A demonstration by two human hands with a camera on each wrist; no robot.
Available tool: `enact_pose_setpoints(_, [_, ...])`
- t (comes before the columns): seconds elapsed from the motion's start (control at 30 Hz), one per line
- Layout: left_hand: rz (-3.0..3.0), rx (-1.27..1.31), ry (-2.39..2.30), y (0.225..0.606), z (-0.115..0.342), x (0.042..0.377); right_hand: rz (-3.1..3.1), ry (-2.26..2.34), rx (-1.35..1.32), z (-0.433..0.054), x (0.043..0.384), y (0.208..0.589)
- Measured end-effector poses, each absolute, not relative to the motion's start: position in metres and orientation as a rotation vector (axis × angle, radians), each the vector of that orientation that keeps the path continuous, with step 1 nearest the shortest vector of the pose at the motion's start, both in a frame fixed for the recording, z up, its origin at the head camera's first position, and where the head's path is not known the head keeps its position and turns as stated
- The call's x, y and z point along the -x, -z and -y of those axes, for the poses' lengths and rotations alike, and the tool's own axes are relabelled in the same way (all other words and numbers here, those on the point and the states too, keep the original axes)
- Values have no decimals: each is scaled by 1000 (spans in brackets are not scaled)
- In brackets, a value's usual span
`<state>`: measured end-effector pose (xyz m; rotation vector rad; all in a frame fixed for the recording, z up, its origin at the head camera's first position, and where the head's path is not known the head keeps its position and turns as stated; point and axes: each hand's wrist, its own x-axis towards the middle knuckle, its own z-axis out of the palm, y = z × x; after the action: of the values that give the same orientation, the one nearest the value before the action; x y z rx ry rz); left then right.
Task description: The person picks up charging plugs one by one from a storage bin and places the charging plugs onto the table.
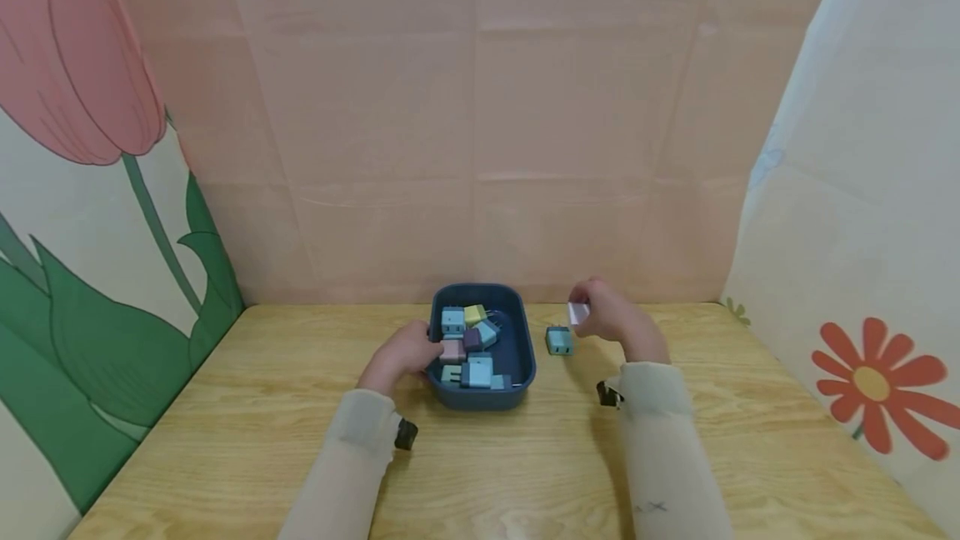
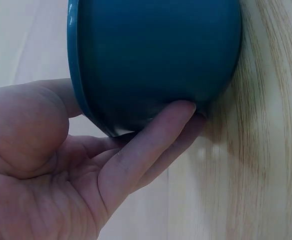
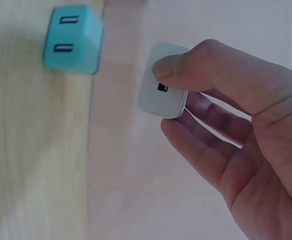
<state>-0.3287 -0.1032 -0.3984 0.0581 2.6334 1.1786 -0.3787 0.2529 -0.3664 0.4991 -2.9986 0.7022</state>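
Observation:
A dark blue plastic bin [image 1: 522, 357] stands on the table with several USB wall chargers heaped inside, among them a light blue charger [image 1: 480, 372], a pink charger [image 1: 452, 351] and a yellow charger [image 1: 475, 315]. My left hand [image 1: 403, 352] grips the bin's left side, thumb over the rim; in the left wrist view its fingers [image 2: 151, 142] lie along the outer wall. Right of the bin, my right hand [image 1: 611, 315] pinches a white USB charger [image 3: 158, 102] above the table. A teal two-port charger [image 1: 558, 340] rests on the table just below and left of that hand.
The wooden table [image 1: 510, 473] ends at a pinkish cloth backdrop [image 1: 480, 123] behind the bin. Side panels carry a tulip print [image 1: 97, 57] on the left and a red flower print [image 1: 873, 382] on the right.

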Motion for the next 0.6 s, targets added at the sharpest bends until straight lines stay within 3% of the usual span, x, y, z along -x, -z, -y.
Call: enact_pose_setpoints(0.6, [-2615, -24, -1185, 397, 98, 330, 3060, -741, -404, -281, 384, 392])
